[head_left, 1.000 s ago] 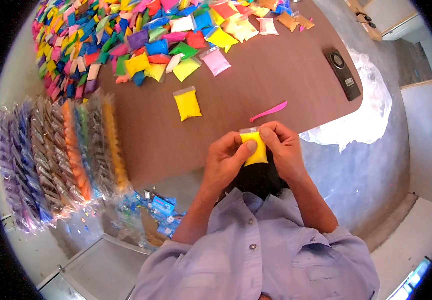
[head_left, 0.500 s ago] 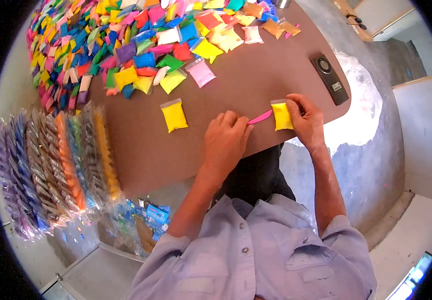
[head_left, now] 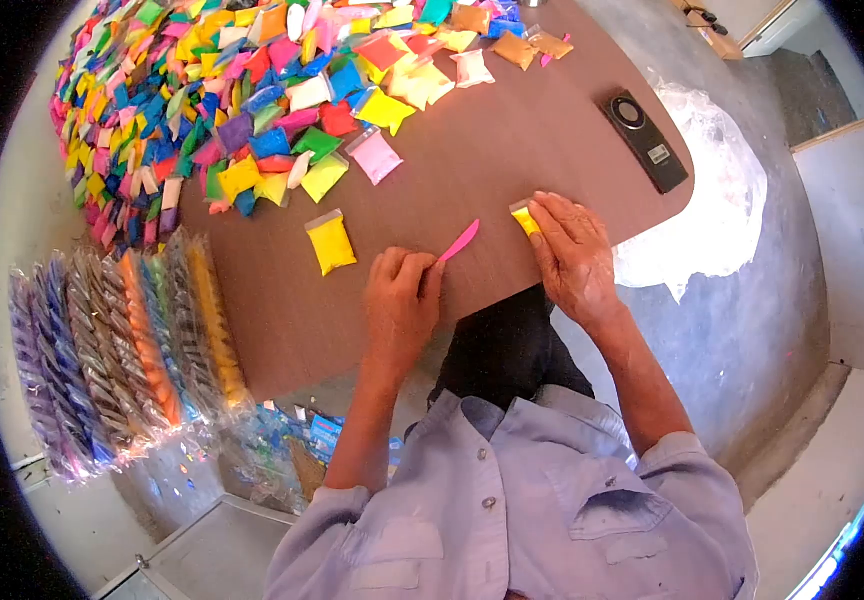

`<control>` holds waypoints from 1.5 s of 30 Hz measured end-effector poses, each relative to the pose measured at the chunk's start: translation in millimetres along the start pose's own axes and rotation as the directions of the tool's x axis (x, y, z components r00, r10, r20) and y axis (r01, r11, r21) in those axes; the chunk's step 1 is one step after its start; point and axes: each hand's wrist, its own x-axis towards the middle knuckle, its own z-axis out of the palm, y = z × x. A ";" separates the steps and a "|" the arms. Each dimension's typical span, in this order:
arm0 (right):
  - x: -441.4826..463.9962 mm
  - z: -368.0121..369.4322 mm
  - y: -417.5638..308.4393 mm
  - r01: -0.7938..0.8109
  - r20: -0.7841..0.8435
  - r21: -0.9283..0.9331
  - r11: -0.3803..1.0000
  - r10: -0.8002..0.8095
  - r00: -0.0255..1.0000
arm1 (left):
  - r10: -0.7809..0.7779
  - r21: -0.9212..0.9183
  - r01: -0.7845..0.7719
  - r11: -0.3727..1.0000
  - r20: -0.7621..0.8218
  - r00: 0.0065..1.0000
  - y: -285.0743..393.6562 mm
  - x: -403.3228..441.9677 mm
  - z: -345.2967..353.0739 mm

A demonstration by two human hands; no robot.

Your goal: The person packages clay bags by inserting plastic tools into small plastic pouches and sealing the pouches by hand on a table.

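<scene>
My left hand is closed on the handle end of a small pink plastic knife, whose blade points up and to the right above the brown table. My right hand lies flat over a small clear packet of yellow stuff, fingers stretched out. Only the packet's left end shows; the rest is hidden under the palm and fingers. A second yellow packet lies flat on the table, up and to the left of my left hand. A pink packet lies farther back.
A large heap of coloured packets covers the table's far left. Bundles of twisted coloured pieces in clear wrap stand by its left edge. A dark phone-like device lies at the right of the brown table. Clear plastic sheeting lies beyond.
My right hand has gone from pinching the yellow packet's edge to lying flat over it. My left hand has shifted left and the knife now points more upward. The view has shifted slightly.
</scene>
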 end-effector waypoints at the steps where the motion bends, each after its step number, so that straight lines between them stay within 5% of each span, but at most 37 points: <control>1: -0.7 0.8 2.2 0.000 0.008 0.020 1.000 0.000 1.000 | 0.004 -0.012 -0.004 1.000 -0.015 1.000 1.2 0.8 -0.5; 12: -5.5 -4.3 4.1 -0.027 -0.038 0.138 0.990 0.033 0.999 | 0.090 0.051 -0.088 0.995 -0.033 0.995 7.6 -1.0 0.5; 24: -13.4 -0.7 5.8 0.048 0.066 0.024 0.999 -0.050 0.997 | 0.046 0.077 -0.046 0.996 -0.005 0.999 11.0 1.8 0.7; 32: -14.3 -18.8 12.0 -0.034 -0.089 0.345 0.938 0.069 0.994 | -0.015 0.095 0.007 0.995 0.083 0.996 14.3 5.9 -0.8; 45: -22.9 -24.3 26.7 0.017 -0.112 0.320 0.947 0.020 0.993 | 0.047 0.179 -0.088 0.980 0.222 0.974 16.4 14.4 -10.9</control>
